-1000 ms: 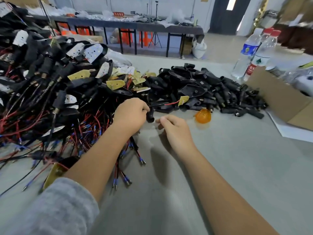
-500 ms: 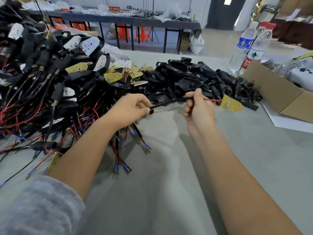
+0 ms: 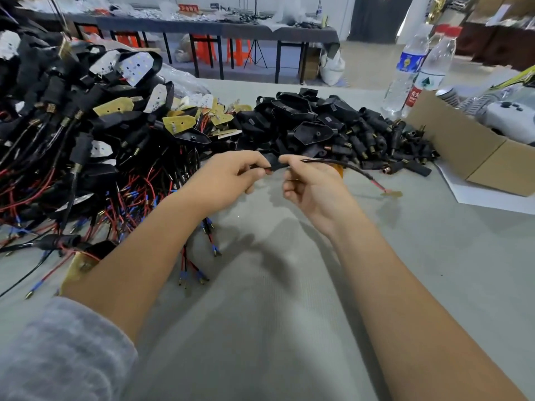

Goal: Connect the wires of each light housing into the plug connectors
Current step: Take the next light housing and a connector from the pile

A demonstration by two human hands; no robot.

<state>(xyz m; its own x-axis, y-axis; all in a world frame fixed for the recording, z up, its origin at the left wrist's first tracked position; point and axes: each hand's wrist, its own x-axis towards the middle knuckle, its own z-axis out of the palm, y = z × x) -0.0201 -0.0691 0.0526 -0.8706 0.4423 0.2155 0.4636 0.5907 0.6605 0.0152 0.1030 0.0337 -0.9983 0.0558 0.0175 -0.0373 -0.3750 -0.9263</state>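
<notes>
Head view, the only 1 I have: since 0.5 s ago I see my right hand (image 3: 311, 185) has come back in toward my left hand (image 3: 231, 175), so that both now meet on the same black sleeved wire (image 3: 333, 163) just near of the pile of empty black housings (image 3: 333, 123). The yellow circuit board (image 3: 392, 194) at the wire's red tip, which hung in the air to the right, now lies low by the grey table (image 3: 289, 314) on the right; whether it touches the surface I cannot tell. I read this as the wire being fed through the black part pinched in my left hand, with the connection not yet finished. Left hand: fingers curled, thumb and forefinger pinching a small black connector piece (image 3: 270, 166). Right hand: palm turned up, fingers curled, thumb and forefinger pinching the wire right beside that piece. The heap of wired assemblies (image 3: 72, 146) lies far left; 2 water bottles (image 3: 417, 70) and a cardboard box (image 3: 463, 149) stand far right.
</notes>
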